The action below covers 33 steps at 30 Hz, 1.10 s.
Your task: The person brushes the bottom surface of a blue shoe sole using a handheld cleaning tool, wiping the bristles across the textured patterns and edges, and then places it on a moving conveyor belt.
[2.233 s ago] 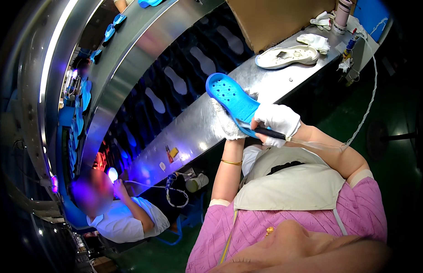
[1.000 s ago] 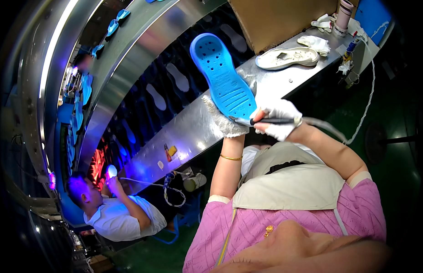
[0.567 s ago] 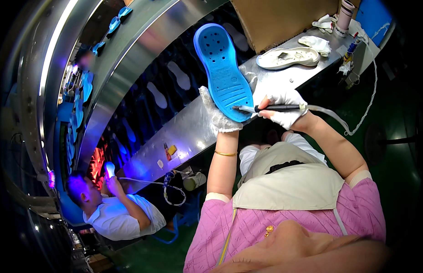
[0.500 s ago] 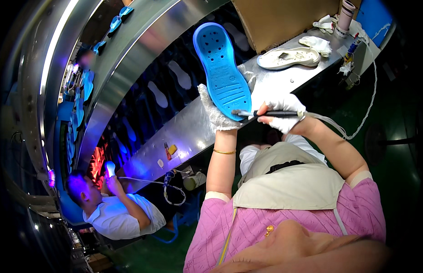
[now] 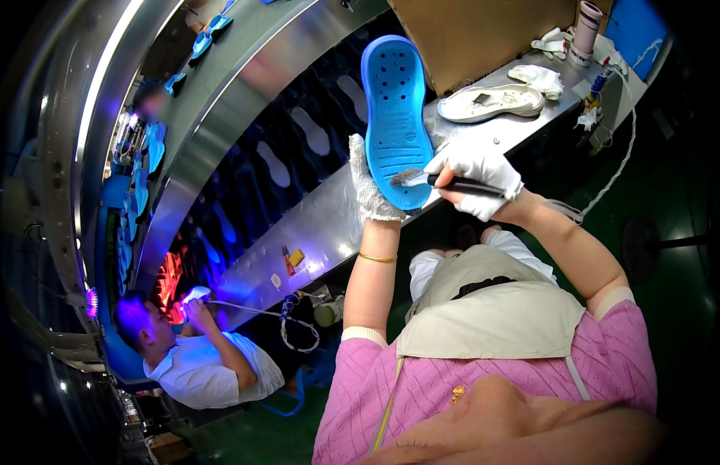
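A blue shoe sole (image 5: 401, 128), with holes near its far end and grooves near its close end, stands tilted in front of me. My left hand (image 5: 373, 186), in a white knit glove, grips the sole's near end from the left; part of the hand is hidden behind it. In my right hand (image 5: 480, 182), whose glove leaves some fingertips bare, is a brush with a black handle (image 5: 470, 185). A thin hose trails from the brush past my wrist. The brush's bristles (image 5: 407, 177) rest against the sole's inner face close to its near end.
A metal ledge (image 5: 329, 213) runs beside a conveyor carrying pale soles (image 5: 309, 132). On the right lie a white shoe (image 5: 491, 102), white gloves (image 5: 536, 78) and a pink cylinder (image 5: 587, 32). Another person (image 5: 213, 360) works at the left. A cardboard panel (image 5: 484, 35) stands behind.
The sole has shifted right and turned more upright. My right hand has turned the brush, so its bristles have moved slightly up the sole's inner face.
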Motion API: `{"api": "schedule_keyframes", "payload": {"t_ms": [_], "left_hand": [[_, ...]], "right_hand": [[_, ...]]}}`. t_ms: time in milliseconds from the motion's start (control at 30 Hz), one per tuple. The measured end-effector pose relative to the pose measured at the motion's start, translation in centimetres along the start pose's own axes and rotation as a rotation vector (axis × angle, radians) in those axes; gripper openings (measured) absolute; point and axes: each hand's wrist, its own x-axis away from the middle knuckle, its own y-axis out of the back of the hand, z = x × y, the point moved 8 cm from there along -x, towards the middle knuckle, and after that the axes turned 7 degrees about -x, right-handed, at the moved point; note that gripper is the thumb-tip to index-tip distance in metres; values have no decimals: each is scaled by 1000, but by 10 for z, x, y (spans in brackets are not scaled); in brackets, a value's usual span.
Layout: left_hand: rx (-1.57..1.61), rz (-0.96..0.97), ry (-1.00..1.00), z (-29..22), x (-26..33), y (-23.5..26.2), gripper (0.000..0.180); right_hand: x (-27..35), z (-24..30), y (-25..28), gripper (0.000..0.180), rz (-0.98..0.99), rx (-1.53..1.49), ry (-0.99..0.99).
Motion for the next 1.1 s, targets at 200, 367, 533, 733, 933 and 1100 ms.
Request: {"api": "schedule_keyframes", "payload": {"t_ms": [200, 367, 533, 733, 933, 1100], "left_hand": [[-14, 2, 109, -1, -5, 7, 68], [239, 223, 373, 9, 3, -34, 69], [-189, -133, 295, 10, -10, 7, 48], [-371, -96, 474, 21, -10, 12, 42], [-435, -94, 520, 30, -11, 25, 27], [-428, -19, 551, 28, -12, 17, 33]], "right_hand": [[6, 5, -13, 22, 159, 64, 61], [14, -16, -14, 16, 323, -219, -374], [5, -13, 0, 14, 205, -264, -367], [0, -21, 1, 13, 239, 75, -263], [-7, -19, 16, 14, 227, -73, -382], [2, -28, 37, 14, 274, 80, -387]]}}
